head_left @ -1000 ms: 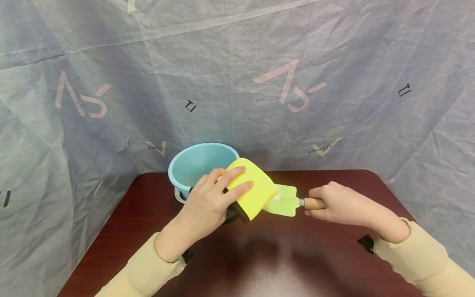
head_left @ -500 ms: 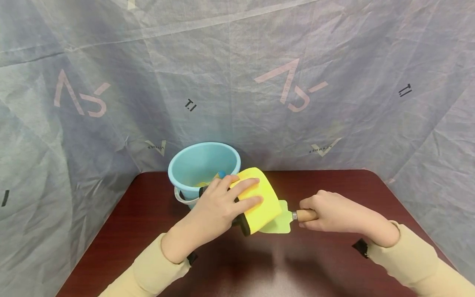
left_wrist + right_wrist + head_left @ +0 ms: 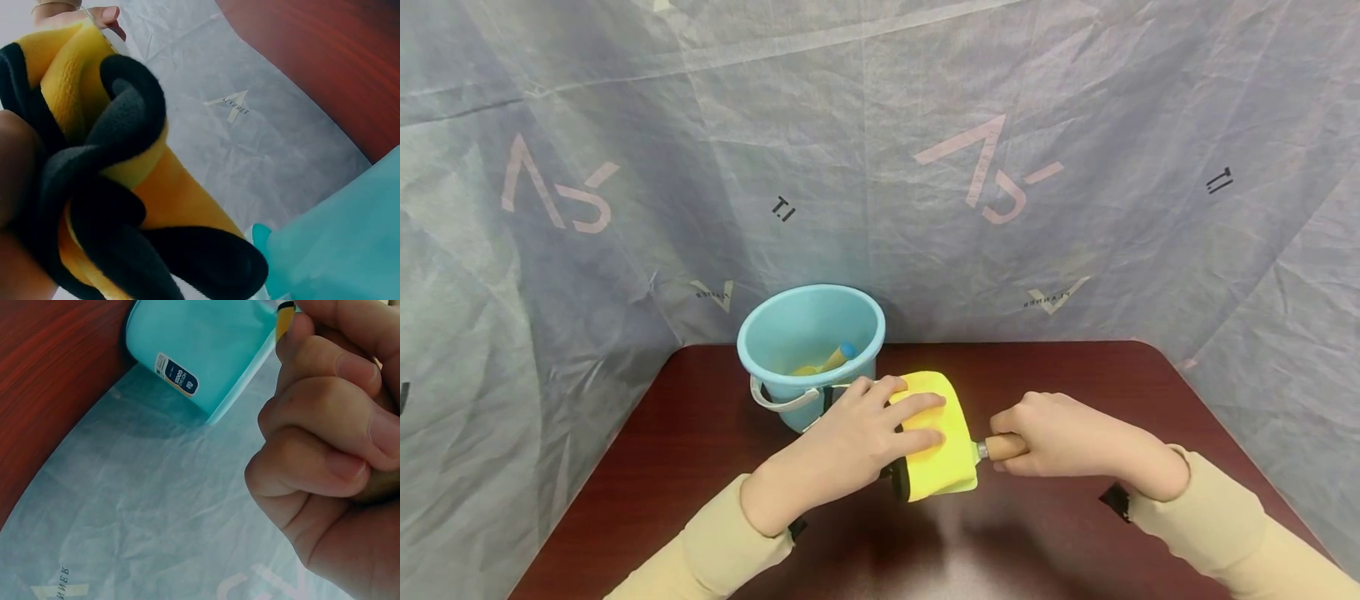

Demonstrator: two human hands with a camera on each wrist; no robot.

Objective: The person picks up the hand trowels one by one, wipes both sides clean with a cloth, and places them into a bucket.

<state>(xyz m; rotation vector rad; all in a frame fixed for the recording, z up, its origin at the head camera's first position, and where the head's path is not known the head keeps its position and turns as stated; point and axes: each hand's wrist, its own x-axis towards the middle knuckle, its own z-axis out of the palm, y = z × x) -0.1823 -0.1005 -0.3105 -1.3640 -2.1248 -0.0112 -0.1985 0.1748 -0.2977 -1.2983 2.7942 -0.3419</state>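
Observation:
My left hand holds a yellow towel with black edging, folded around the blade of a trowel. In the head view the towel covers nearly all of that pale green blade; a small strip shows at its lower right. My right hand grips the trowel's wooden handle, fingers curled round it. The left wrist view shows the towel bunched in loose folds, its dark border toward the camera. In the right wrist view the curled right fingers hide most of the handle.
A light blue bucket with a white handle stands behind my left hand. Inside it lies a tool with a wooden handle and blue end. The dark red table meets a grey printed sheet at the back and sides.
Both hands have come nearer to me, and my right hand has shifted left. The towel now hides most of the trowel blade, and the tool inside the bucket has come into view.

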